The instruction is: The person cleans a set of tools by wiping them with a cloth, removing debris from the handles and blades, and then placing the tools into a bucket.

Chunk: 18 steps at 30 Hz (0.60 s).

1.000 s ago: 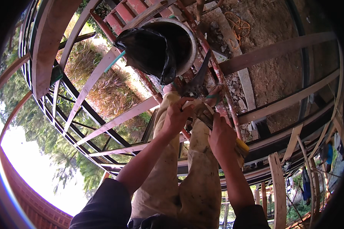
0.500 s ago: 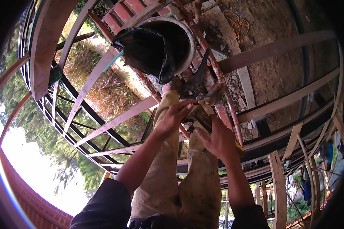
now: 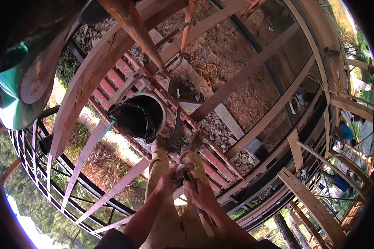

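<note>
Green-and-white object (image 3: 10, 101) has appeared, far left of hands (image 3: 200, 195) holding dark tool (image 3: 188, 176).

Open air lies on either side of the hands (image 3: 201, 195), over red slats (image 3: 215, 172) at right and a plank (image 3: 124, 179) at left. Ahead, the saw (image 3: 177, 129) and the bucket (image 3: 163, 111) with its black bag (image 3: 133, 121) stand in the way; trousered legs (image 3: 164, 226) block below.
</note>
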Each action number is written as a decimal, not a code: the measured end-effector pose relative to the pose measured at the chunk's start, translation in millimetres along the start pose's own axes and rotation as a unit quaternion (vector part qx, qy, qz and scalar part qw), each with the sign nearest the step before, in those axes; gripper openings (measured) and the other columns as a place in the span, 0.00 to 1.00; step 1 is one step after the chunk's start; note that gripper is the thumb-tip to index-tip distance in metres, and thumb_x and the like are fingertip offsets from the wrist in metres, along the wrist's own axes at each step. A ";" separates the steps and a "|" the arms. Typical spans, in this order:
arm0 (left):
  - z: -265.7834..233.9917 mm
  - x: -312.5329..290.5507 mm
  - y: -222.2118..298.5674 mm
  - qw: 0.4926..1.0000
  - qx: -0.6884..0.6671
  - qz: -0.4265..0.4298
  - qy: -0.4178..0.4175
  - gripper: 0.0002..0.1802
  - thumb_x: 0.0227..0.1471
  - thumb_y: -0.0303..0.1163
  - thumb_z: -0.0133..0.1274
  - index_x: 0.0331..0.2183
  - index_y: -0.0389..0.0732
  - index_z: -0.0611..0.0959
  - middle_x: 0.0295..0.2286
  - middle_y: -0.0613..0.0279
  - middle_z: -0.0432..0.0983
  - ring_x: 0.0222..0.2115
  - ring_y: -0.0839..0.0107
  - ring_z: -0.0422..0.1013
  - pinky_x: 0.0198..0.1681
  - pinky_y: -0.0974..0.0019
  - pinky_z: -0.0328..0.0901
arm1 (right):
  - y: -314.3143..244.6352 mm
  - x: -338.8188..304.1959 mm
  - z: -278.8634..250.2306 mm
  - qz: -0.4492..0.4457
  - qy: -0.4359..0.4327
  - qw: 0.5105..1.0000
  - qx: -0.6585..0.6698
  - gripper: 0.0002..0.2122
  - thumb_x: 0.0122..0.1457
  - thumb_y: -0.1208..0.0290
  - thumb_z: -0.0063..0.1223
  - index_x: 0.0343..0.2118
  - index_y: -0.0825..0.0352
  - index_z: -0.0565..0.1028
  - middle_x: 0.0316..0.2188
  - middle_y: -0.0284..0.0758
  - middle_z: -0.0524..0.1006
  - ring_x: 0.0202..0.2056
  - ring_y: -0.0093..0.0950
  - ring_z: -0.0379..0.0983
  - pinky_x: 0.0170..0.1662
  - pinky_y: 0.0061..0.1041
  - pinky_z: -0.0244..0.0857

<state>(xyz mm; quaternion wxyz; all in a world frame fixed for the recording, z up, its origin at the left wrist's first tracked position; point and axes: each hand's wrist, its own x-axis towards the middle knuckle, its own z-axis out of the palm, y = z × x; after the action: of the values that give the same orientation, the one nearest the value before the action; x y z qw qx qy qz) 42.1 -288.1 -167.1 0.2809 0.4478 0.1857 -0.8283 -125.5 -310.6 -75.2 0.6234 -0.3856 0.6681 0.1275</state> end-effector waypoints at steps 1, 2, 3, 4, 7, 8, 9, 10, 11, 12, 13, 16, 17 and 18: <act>2.7 -13.6 -2.8 1.000 0.025 -0.014 -0.005 0.27 0.67 0.48 0.41 0.53 0.38 0.77 0.44 0.57 0.79 0.44 0.68 0.76 0.49 0.64 0.69 | -5.8 -20.4 -5.1 -0.007 0.014 1.000 0.024 0.29 0.67 0.43 0.41 0.42 0.73 0.70 0.31 0.57 0.78 0.37 0.58 0.76 0.42 0.53 0.68; -20.0 -14.0 -25.6 0.984 0.169 0.043 -0.031 0.27 0.66 0.48 0.41 0.53 0.37 0.77 0.45 0.57 0.79 0.44 0.67 0.76 0.49 0.64 0.70 | -5.5 -40.3 -6.8 -0.025 0.055 0.998 0.004 0.28 0.67 0.43 0.41 0.42 0.73 0.72 0.28 0.53 0.79 0.34 0.54 0.77 0.40 0.50 0.69; -9.0 -11.4 -26.4 0.963 0.256 0.063 -0.047 0.26 0.66 0.47 0.40 0.53 0.36 0.77 0.45 0.57 0.79 0.43 0.67 0.77 0.49 0.64 0.70 | 0.8 -53.7 -7.3 -0.030 0.097 0.995 -0.014 0.28 0.68 0.44 0.41 0.42 0.72 0.74 0.24 0.49 0.79 0.31 0.50 0.79 0.38 0.47 0.70; 1.1 -9.2 -26.7 0.935 0.340 0.084 -0.056 0.26 0.66 0.46 0.40 0.53 0.36 0.77 0.45 0.57 0.79 0.43 0.67 0.77 0.49 0.64 0.70 | 5.9 -64.3 -6.6 -0.011 0.094 0.994 -0.049 0.29 0.67 0.44 0.40 0.43 0.73 0.73 0.23 0.50 0.79 0.29 0.51 0.78 0.37 0.48 0.70; 50.5 -28.6 -15.4 0.981 0.161 -0.089 -0.054 0.27 0.66 0.43 0.37 0.53 0.34 0.78 0.44 0.55 0.80 0.41 0.65 0.78 0.48 0.63 0.71 | 9.6 -93.1 -12.6 0.001 0.095 0.995 -0.011 0.29 0.67 0.44 0.40 0.46 0.73 0.71 0.22 0.52 0.78 0.27 0.52 0.78 0.35 0.50 0.70; 59.5 -32.5 -9.5 0.975 0.197 -0.083 -0.056 0.27 0.67 0.42 0.37 0.53 0.33 0.78 0.44 0.55 0.80 0.41 0.65 0.78 0.48 0.63 0.71 | 5.4 -101.9 -15.4 -0.021 0.102 0.995 -0.008 0.29 0.67 0.44 0.40 0.48 0.73 0.69 0.23 0.55 0.78 0.28 0.54 0.77 0.34 0.49 0.70; 65.2 -39.6 -9.9 0.967 0.232 -0.091 -0.053 0.27 0.67 0.42 0.36 0.54 0.33 0.78 0.44 0.55 0.80 0.41 0.65 0.78 0.47 0.63 0.71 | 10.1 -106.3 -10.4 -0.006 0.100 0.995 -0.006 0.29 0.67 0.43 0.40 0.46 0.73 0.71 0.25 0.55 0.79 0.30 0.53 0.78 0.36 0.50 0.70; 71.0 -43.5 -12.6 0.958 0.266 -0.097 -0.052 0.27 0.67 0.41 0.36 0.54 0.33 0.78 0.44 0.55 0.81 0.41 0.64 0.78 0.47 0.64 0.71 | 16.1 -107.3 -5.9 0.010 0.098 0.995 -0.006 0.30 0.67 0.42 0.40 0.43 0.73 0.72 0.27 0.55 0.79 0.33 0.53 0.78 0.38 0.50 0.69; 73.1 -46.3 -13.2 0.961 0.255 -0.092 -0.043 0.26 0.67 0.41 0.36 0.53 0.33 0.78 0.43 0.55 0.81 0.39 0.64 0.78 0.44 0.64 0.71 | 20.1 -105.0 -4.8 0.010 0.091 0.996 -0.005 0.30 0.67 0.41 0.40 0.41 0.72 0.73 0.29 0.56 0.80 0.36 0.52 0.78 0.41 0.50 0.69; 75.4 -45.1 -17.9 0.963 0.246 -0.107 -0.040 0.25 0.67 0.41 0.35 0.52 0.34 0.79 0.42 0.56 0.81 0.38 0.64 0.78 0.40 0.64 0.71 | 26.2 -108.9 -2.3 0.021 0.098 0.995 0.022 0.30 0.67 0.42 0.39 0.41 0.72 0.74 0.29 0.55 0.80 0.35 0.52 0.78 0.41 0.50 0.68; 81.0 -41.1 -20.6 0.964 0.236 -0.120 -0.038 0.25 0.67 0.40 0.35 0.51 0.35 0.80 0.41 0.57 0.82 0.36 0.63 0.78 0.37 0.64 0.71 | 31.8 -113.7 -2.2 0.030 0.106 0.993 0.046 0.29 0.68 0.43 0.38 0.42 0.72 0.74 0.29 0.54 0.80 0.35 0.51 0.78 0.42 0.49 0.68; 130.7 -65.5 -15.1 0.771 0.628 0.063 -0.083 0.22 0.66 0.42 0.41 0.49 0.39 0.82 0.36 0.60 0.83 0.32 0.67 0.77 0.32 0.67 0.68 | 40.6 -125.4 -27.0 0.001 0.073 0.987 0.146 0.31 0.67 0.41 0.38 0.47 0.72 0.75 0.34 0.54 0.80 0.41 0.51 0.78 0.48 0.48 0.67; 106.7 -41.2 -16.5 0.839 0.538 0.002 -0.086 0.22 0.66 0.43 0.42 0.48 0.39 0.82 0.36 0.60 0.83 0.32 0.67 0.77 0.31 0.67 0.68 | 39.2 -129.8 -36.8 -0.029 0.049 0.983 0.177 0.33 0.67 0.41 0.38 0.49 0.72 0.75 0.37 0.55 0.80 0.43 0.51 0.78 0.51 0.47 0.67; 86.2 -15.3 -12.8 0.893 0.438 -0.061 -0.088 0.22 0.65 0.43 0.43 0.48 0.39 0.83 0.36 0.61 0.83 0.32 0.68 0.77 0.30 0.67 0.67 | 38.2 -136.6 -50.6 -0.087 0.084 0.980 0.155 0.30 0.67 0.42 0.38 0.51 0.68 0.76 0.40 0.54 0.80 0.45 0.50 0.77 0.53 0.46 0.66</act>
<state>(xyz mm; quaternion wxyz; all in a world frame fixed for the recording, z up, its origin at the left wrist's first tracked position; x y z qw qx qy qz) -14.2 -321.8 -107.8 0.0207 0.4387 -0.1943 -0.8771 -198.7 -269.3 49.8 0.6257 -0.3508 0.6936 -0.0653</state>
